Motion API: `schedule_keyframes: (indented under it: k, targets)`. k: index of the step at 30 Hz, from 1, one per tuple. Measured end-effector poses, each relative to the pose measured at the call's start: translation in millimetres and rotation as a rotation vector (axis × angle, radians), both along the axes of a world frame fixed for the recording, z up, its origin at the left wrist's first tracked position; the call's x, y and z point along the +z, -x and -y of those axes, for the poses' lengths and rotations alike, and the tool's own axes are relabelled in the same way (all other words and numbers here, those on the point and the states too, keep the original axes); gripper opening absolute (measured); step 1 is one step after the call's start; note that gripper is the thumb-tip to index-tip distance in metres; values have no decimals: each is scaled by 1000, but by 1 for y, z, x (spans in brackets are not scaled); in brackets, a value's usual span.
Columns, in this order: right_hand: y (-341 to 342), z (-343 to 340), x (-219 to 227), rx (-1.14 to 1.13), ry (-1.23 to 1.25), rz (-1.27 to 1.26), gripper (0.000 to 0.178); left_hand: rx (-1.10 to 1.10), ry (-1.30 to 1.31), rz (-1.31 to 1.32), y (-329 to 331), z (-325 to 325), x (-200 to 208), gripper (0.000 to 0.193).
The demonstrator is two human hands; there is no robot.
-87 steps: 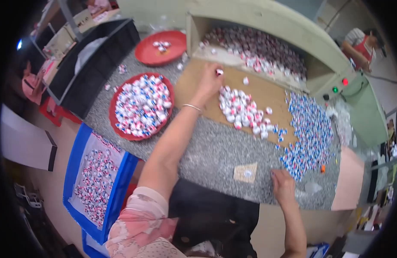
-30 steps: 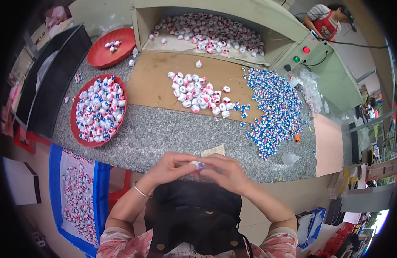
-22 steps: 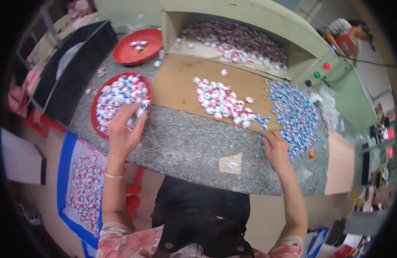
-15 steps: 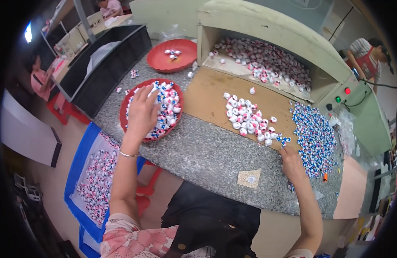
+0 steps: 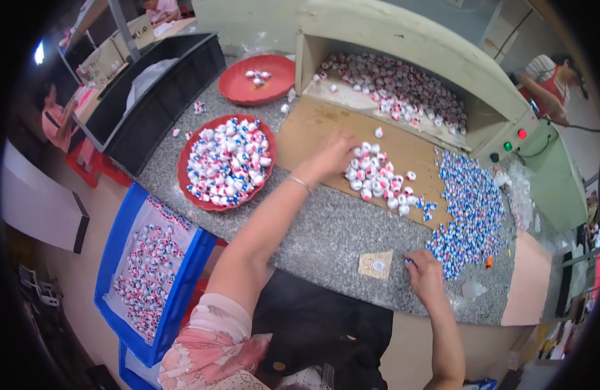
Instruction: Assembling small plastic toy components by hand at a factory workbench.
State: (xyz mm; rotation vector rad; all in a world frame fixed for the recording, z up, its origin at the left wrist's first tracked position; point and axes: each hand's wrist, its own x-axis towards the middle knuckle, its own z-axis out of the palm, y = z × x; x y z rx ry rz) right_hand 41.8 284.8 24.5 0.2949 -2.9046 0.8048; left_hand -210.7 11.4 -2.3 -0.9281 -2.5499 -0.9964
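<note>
My left hand point(image 5: 332, 157) reaches across to the left edge of a pile of round white pieces with pink and dark marks point(image 5: 378, 179), on a brown board. Its fingertips point down beside the pile, and their grip is hidden. Near the counter's front edge, my right hand point(image 5: 426, 276) pinches a small blue piece point(image 5: 409, 261) between thumb and fingertips. Up and right of that hand spreads a heap of small blue-and-white pieces point(image 5: 469, 208). A scalloped red bowl point(image 5: 183, 179), left of my left forearm, is heaped with white pieces bearing blue and pink parts.
A pale green open-fronted machine point(image 5: 410, 32) holds many more round pieces. Behind the full bowl sits another red bowl point(image 5: 231, 88), beside a black crate point(image 5: 163, 110). A blue bin point(image 5: 111, 260) stands lower left. A small card point(image 5: 366, 265) with a round disc lies on the counter.
My left hand has left the full red bowl and moved right to the white pile. My right hand has drawn back toward the counter's front edge, away from the blue pieces beside the pile.
</note>
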Motion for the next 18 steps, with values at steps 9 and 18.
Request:
schedule_keyframes:
  k: [9, 18]
  targets:
    - [-18, 4, 4, 10, -108, 3, 19, -6, 123, -112, 11, -2, -6, 19]
    - [-30, 5, 11, 2, -207, 103, 18, -302, -1158, 1136, -131, 28, 16, 28]
